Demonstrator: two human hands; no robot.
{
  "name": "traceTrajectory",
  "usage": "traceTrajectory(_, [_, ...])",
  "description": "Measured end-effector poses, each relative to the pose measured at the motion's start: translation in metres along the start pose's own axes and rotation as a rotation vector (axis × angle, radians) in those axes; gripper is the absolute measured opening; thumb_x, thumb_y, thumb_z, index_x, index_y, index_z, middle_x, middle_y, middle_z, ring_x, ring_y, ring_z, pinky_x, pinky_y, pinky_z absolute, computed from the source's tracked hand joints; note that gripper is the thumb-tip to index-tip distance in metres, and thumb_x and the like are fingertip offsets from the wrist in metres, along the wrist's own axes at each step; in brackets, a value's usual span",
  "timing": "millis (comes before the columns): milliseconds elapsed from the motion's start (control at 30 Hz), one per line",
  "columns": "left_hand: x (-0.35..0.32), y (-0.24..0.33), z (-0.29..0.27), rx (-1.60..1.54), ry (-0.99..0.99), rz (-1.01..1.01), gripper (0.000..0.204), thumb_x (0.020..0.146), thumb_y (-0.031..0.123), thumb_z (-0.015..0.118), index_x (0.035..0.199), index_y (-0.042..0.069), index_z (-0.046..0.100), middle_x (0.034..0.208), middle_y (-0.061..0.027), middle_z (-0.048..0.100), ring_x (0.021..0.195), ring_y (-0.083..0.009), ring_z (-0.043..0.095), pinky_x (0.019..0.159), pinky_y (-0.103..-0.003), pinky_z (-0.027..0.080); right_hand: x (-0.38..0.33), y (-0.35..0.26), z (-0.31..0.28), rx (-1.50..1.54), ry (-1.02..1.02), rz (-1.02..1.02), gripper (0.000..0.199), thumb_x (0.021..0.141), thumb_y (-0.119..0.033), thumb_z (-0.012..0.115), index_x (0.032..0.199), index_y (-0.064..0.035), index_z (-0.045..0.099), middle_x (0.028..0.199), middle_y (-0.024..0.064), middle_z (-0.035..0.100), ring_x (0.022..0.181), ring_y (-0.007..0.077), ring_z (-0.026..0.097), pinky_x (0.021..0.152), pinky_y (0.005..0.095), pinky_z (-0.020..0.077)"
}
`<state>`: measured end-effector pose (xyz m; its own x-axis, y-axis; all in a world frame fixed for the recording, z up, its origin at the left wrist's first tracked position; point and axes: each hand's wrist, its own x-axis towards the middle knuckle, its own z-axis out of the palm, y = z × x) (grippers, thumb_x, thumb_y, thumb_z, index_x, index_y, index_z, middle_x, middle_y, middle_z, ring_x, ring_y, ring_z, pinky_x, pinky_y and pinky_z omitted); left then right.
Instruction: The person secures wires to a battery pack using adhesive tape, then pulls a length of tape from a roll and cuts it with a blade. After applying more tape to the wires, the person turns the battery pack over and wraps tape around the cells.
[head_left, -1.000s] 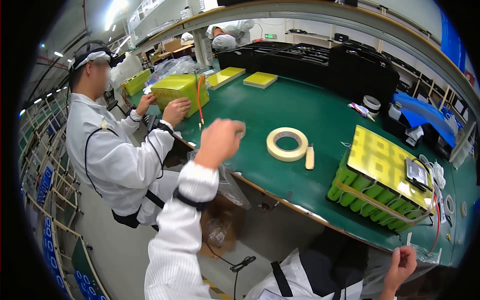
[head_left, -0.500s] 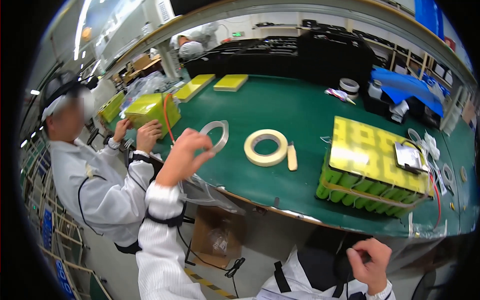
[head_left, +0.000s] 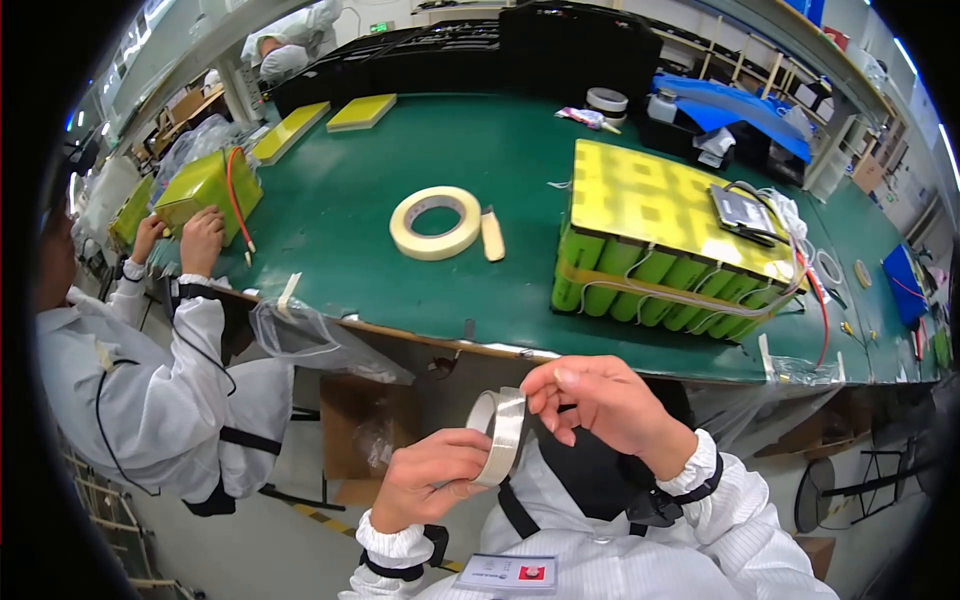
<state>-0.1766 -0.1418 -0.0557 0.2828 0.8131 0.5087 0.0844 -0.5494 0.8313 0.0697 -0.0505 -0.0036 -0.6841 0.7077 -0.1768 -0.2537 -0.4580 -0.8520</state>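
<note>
A single fisheye view looks from the wearer's head — the left of two cameras side by side — down and forward, upright, over the white jacket (head_left: 620,560) to the green counter (head_left: 330,290). The left fingers (head_left: 452,440) and right fingers (head_left: 585,380) sit close beneath it, low and central; the counter spreads at middle distance, a black box (head_left: 575,55) farther off at the top. Straight edges bow, and a dark border rounds the frame — wider at left

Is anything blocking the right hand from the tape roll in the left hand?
Nothing visible: the left hand holds the tape roll, and the right hand is at its upper edge; whether it touches is unclear.
</note>
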Motion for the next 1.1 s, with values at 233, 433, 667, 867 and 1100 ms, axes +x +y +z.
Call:
traceTrajectory(233, [-0.001, -0.011, 0.002, 0.082, -0.031, 0.007, 0.019, 0.072, 0.001, 0.079, 0.088, -0.002, 0.069, 0.087, -0.0113, 0.07, 0.094, -0.0325, 0.069, 0.077, -0.038, 0.056, 0.005, -0.004, 0.007, -0.232, 0.103, -0.015, 0.013, 0.09, -0.012, 0.073, 0.096, -0.0009, 0.07, 0.077, -0.0012, 0.065, 0.061, 0.0038, 0.052, 0.053, 0.021, 0.0403])
traceTrajectory(433, [-0.007, -0.008, 0.014, -0.03, 0.058, -0.189, 0.015, 0.082, 0.007, 0.076, 0.092, -0.002, 0.069, 0.09, -0.0151, 0.072, 0.084, -0.0249, 0.071, 0.073, -0.032, 0.055, 0.027, 0.007, 0.01, -0.554, 0.266, -0.284, 0.015, 0.092, -0.015, 0.071, 0.094, 0.0, 0.068, 0.075, -0.0013, 0.062, 0.06, 0.0039, 0.05, 0.053, 0.023, 0.0404])
traceTrajectory(667, [-0.003, 0.001, 0.041, -0.197, 0.463, -0.433, 0.014, 0.092, 0.006, 0.066, 0.099, -0.006, 0.064, 0.081, -0.0112, 0.074, 0.071, -0.0118, 0.069, 0.066, -0.025, 0.054, 0.059, 0.008, 0.018, -1.244, 0.48, -0.46, 0.008, 0.084, -0.009, 0.07, 0.085, -0.001, 0.068, 0.078, 0.013, 0.063, 0.068, 0.0288, 0.063, 0.063, 0.0382, 0.0502])
traceTrajectory(867, [0.014, 0.008, 0.036, -0.286, 0.469, -0.516, 0.014, 0.097, 0.006, 0.06, 0.101, -0.006, 0.062, 0.079, -0.0125, 0.071, 0.067, -0.0109, 0.066, 0.056, -0.022, 0.051, 0.073, 0.005, 0.02, -1.328, 0.555, -0.299, 0.015, 0.081, -0.013, 0.067, 0.079, 0.0011, 0.067, 0.072, 0.0155, 0.064, 0.066, 0.0323, 0.065, 0.065, 0.0417, 0.052])
traceTrajectory(1100, [0.026, 0.013, 0.04, -0.341, 0.504, -0.509, 0.015, 0.097, 0.008, 0.06, 0.102, -0.007, 0.062, 0.08, -0.0121, 0.072, 0.066, -0.0097, 0.065, 0.052, -0.021, 0.049, 0.078, 0.004, 0.023, -1.416, 0.587, -0.233, 0.017, 0.081, -0.013, 0.063, 0.077, 0.003, 0.064, 0.071, 0.02, 0.066, 0.069, 0.0384, 0.066, 0.07, 0.046, 0.0528])
